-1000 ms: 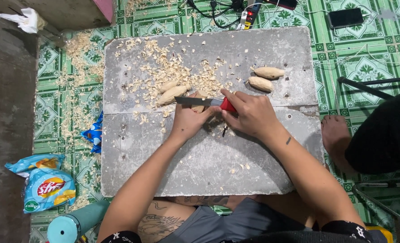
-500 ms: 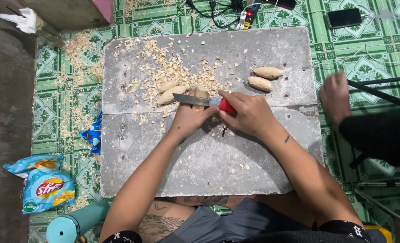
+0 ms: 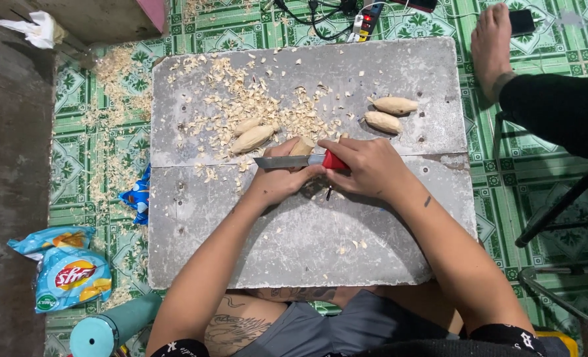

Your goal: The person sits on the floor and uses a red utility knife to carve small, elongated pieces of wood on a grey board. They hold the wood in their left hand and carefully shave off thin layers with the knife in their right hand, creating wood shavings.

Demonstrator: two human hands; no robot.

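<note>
Since the earlier frame, a bystander's foot (image 3: 491, 41) came in at top right; both hands barely shifted. Left hand (image 3: 279, 180) was closed around the wood piece (image 3: 301, 146) at the slab's (image 3: 400, 66) middle; right hand (image 3: 368, 168) gripped the red-handled knife (image 3: 299, 160). Wood looked light, stiff, smooth; best held mid-body, clear of the blade.

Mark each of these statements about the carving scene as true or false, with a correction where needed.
1. The right hand grips a red-handled knife. True.
2. The left hand holds a wooden piece. True.
3. Two carved pieces lie left of the hands. False: they lie up and to the right.
4. The grey board carries no shavings. False: shavings cover its far part.
5. A snack bag lies on the floor. True.
</note>
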